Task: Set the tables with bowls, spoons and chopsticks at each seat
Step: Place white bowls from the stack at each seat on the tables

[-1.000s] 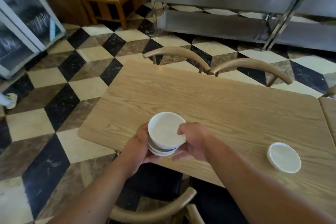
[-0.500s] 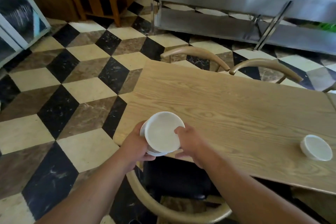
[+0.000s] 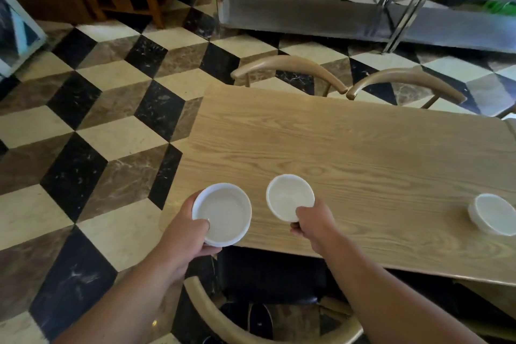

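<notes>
We have lifted one bowl [image 3: 289,197] off the stack [image 3: 223,212]: our right grip [image 3: 312,226] pinches its near rim over the tabletop [image 3: 349,148], just beside the rest, which our left grip [image 3: 184,237] clasps at the near-left corner. Open wood stretches ahead; a third bowl [image 3: 492,213] rests rightward, near the front edge.

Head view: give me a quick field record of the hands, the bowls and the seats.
left hand: grips the bowl stack by its rim, at the table's near left corner
right hand: pinches a single bowl by its near rim, over the table; touchdown unclear
placed bowl: on the table, far right, near edge
spoons, chopsticks: none in view
far chairs: two, at the far edge
near chair: below the hands
</notes>
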Demonstrator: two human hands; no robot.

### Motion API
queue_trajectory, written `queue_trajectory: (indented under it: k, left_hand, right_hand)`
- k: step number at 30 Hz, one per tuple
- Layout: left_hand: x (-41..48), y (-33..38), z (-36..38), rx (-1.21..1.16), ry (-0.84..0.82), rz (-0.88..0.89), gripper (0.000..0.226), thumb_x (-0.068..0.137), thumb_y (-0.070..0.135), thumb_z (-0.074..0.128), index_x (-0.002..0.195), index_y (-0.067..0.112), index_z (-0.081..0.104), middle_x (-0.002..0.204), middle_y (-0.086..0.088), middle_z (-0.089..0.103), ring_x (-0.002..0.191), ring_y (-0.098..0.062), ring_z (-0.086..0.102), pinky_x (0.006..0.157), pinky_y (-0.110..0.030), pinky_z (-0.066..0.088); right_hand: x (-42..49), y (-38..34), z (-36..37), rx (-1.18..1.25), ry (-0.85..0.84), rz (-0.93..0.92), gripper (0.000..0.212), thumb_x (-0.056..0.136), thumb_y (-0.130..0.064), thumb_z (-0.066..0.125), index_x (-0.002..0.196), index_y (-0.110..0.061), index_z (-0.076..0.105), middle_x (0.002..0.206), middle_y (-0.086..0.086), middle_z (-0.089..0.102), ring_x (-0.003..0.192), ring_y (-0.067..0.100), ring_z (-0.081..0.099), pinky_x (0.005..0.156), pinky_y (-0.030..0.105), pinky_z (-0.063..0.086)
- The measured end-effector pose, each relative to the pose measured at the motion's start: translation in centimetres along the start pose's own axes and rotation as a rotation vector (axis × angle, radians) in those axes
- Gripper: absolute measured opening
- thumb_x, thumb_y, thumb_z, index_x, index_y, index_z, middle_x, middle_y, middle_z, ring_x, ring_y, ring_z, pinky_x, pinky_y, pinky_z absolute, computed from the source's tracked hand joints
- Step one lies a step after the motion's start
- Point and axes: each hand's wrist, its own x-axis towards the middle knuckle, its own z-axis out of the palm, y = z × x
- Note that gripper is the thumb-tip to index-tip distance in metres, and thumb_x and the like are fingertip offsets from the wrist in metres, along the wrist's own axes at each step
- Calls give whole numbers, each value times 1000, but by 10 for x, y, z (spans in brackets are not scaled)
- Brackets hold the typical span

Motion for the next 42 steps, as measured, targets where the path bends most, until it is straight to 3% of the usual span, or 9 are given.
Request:
queue_trajectory:
  k: [7,15,22,24,27,29,32,36,42]
  left_hand:
    - [17,15,12,-8,30,-18,67,100,-8,44,139,46,50,130,3,53,117,-26,61,70,-43,68]
    - [37,33,15,46,3,-13,68,100,-6,44,136,51,51,130,7,53,120,-28,60,79,-50,68]
    - [61,46,-12,56,-56,-8,70,99,-7,45,140,50,52,132,5,53,120,-26,60,77,-46,69]
    - [67,51,-29,39,-80,10,70,98,-8,45,137,50,52,132,4,53,120,-27,60,76,-46,69]
    - [75,60,-65,22,-125,41,69,97,-7,46,133,51,51,132,3,52,121,-28,59,76,-45,69]
    - [81,66,-98,21,-164,70,68,98,-6,46,134,51,50,132,2,52,120,-27,59,72,-41,68]
    - [90,81,-159,18,-216,100,68,98,-5,45,138,50,49,132,2,50,120,-30,58,70,-40,68]
    - [100,108,-252,3,-257,147,66,99,-4,46,141,46,49,135,0,51,122,-31,57,73,-42,68]
    - [118,146,-357,62,-245,205,54,104,8,55,144,43,47,131,2,52,109,-22,61,79,-42,69]
  right_hand:
    - [48,10,22,-66,-45,2,58,92,3,44,147,-16,45,128,11,56,96,36,73,53,35,63]
    - [71,16,29,-120,-19,48,56,95,2,45,148,-16,45,125,11,57,91,36,76,51,33,64]
    - [74,11,33,-190,46,65,44,105,-17,55,148,-13,47,116,9,64,65,25,73,50,33,61]
    - [64,6,36,-325,100,83,44,104,-23,52,147,-11,46,116,11,65,70,26,70,59,38,62]
    - [34,-16,50,-520,362,-77,56,101,-22,56,154,-10,44,146,15,53,111,33,61,90,44,52]
    - [0,-48,76,-441,450,-255,45,101,-22,59,145,-14,55,130,12,65,109,34,65,89,42,51]
    - [-58,-113,152,-271,233,-304,24,107,-33,56,123,-19,68,95,-1,72,71,21,65,65,32,50]
    - [-134,-181,281,-59,-242,-221,22,109,-52,50,123,-40,60,118,3,67,80,26,74,59,38,64]
    - [-164,-230,396,-147,-184,-281,40,111,-27,51,150,-36,46,131,3,59,99,29,73,73,47,70]
